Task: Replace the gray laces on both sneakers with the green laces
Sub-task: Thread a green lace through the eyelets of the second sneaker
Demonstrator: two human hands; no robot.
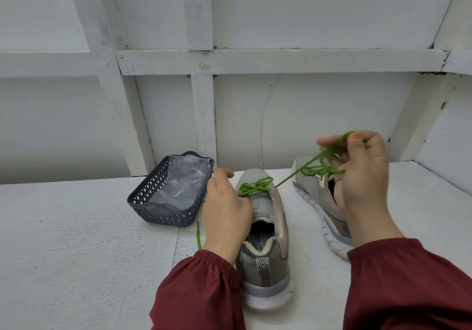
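The sneaker point(268, 266) is standing heel-near on the tabletop point(76, 240), with a green lace point(255, 186) threaded at its front eyelets. The left hand point(224, 209) is gripping that lace beside the tongue. The right hand point(362, 176), raised, is pinching the lace's taut end above the second sneaker point(311, 189). A basket point(163, 214) is sitting farther left.

A white, rough-textured tabletop point(76, 253) meets a white panelled wall point(306, 10) crossed by painted wooden battens point(255, 60) under flat, even light.
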